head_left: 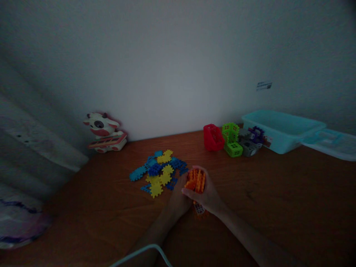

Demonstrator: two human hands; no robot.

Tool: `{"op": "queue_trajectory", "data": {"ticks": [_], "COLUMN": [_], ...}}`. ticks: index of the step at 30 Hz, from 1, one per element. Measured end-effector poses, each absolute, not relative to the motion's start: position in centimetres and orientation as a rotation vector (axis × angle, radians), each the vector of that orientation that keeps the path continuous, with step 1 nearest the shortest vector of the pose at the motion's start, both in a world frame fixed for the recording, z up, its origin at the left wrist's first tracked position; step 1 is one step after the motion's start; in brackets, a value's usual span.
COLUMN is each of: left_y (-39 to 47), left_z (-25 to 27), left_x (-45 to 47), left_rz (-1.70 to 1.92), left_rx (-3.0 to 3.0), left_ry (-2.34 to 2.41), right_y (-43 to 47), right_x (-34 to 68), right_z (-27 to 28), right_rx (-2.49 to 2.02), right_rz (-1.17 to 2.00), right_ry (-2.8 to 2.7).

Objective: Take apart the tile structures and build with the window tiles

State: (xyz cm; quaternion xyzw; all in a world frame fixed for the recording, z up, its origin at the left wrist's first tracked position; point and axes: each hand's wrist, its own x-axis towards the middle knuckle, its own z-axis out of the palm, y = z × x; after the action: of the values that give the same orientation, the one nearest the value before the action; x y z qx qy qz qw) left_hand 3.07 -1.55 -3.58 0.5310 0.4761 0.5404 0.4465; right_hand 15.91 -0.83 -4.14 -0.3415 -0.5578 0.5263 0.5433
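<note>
Though dimness blurs detail, both hands' fingers [187,191] close around an orange block cluster [195,180], hiding its underside.

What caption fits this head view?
Both hands grip orange pieces beside blue-yellow pieces on a wooden table.

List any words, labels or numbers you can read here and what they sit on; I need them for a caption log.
No text can be read.
Sticker on the wall: dark marks, too small and blurred to read.
Label on the teal bin, at its left corner: blurred, unreadable.
Toy cow: no lettering can be made out.
Orange pieces in the hands: no print shows.
</note>
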Motion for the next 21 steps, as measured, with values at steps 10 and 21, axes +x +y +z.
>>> {"op": "queue_trajectory", "data": {"ticks": [10,21], "left_y": [-1.2,-1.2], "left_z": [-1.7,-1.1], "left_x": [0.5,-2.5], "left_rz": [0.977,0.682], "left_rx": [1.642,1.303], "left_ry": [1.080,1.066], "right_y": [0.8,0.3], "right_x": [18.2,18.5], "right_z": [-2.9,-3.2], "right_rx": [-0.790,-0.722], "right_rz": [1.459,1.395], "right_ry": [-1.336,-1.587]}}
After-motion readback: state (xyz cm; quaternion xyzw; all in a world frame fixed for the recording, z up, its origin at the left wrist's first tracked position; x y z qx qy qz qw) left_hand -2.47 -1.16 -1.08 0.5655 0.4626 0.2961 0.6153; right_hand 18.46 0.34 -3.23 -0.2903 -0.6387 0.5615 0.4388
